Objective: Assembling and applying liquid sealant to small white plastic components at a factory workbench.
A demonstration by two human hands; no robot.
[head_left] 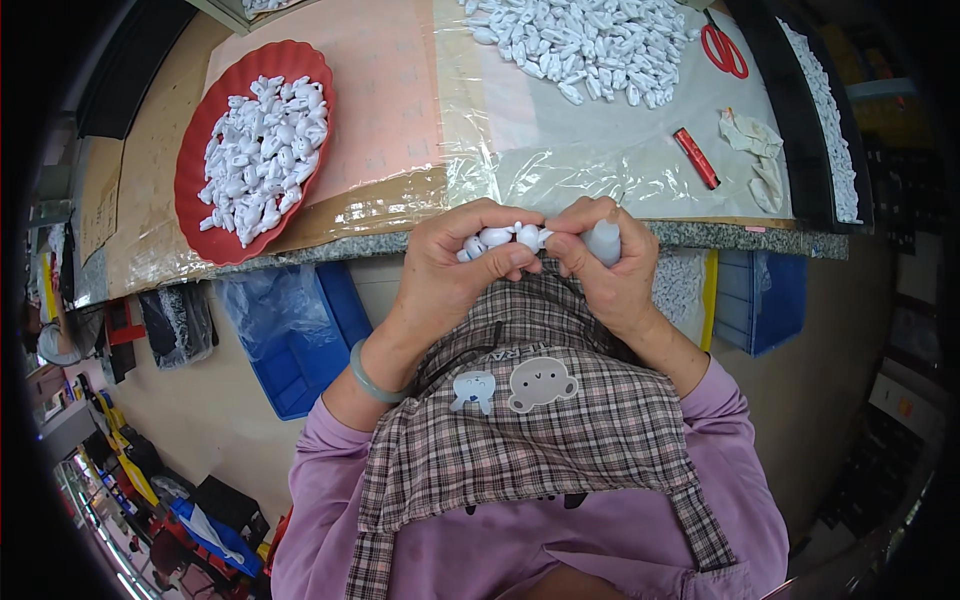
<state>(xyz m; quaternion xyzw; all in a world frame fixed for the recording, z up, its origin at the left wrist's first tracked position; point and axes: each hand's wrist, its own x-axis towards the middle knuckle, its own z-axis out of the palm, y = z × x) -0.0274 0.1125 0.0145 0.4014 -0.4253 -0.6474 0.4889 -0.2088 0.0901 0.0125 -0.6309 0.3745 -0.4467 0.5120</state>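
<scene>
My left hand (450,262) is closed around several small white plastic pieces (494,238), held just in front of the table edge. One rounded white piece (529,236) sits at its fingertips, between both hands. My right hand (622,285) is closed too, its thumb and forefinger pinching the tip of that piece. A small translucent squeeze bottle (604,243) with a thin needle-like tip is tucked in the same hand, pointing up. Fingers hide part of the pieces and the bottle's lower end.
On the table, a red scalloped dish (190,165) holds many white pieces. A loose heap of white parts (585,50) lies at the back, near red-handled scissors (724,50), a red tube (697,158) and a crumpled cloth (757,150). Blue bins (290,365) stand below.
</scene>
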